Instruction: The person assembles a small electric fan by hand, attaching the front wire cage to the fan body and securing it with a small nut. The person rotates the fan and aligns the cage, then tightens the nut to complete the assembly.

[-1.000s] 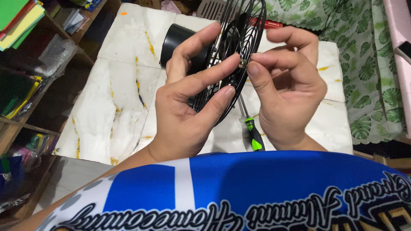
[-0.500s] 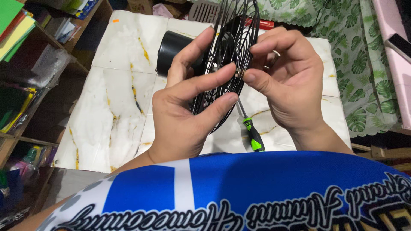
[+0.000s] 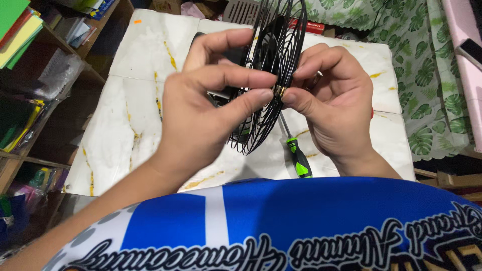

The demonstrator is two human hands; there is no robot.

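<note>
I hold a round black wire fan guard [image 3: 273, 65] upright on edge above the white marble-patterned table [image 3: 140, 100]. My left hand [image 3: 201, 110] grips its rim; my right hand [image 3: 334, 100] pinches a small brass-coloured fastener [image 3: 279, 91] on it. A green-and-black-handled screwdriver [image 3: 299, 158] lies on the table below.

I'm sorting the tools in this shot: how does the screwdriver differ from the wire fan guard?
The screwdriver lies flat on the marble table, untouched; the wire fan guard is held upright above it by the left hand and the right hand. The screwdriver is a slim straight shaft; the guard is a wide round grille. The screwdriver's handle has green; the guard is all black. Both carry black.
</note>
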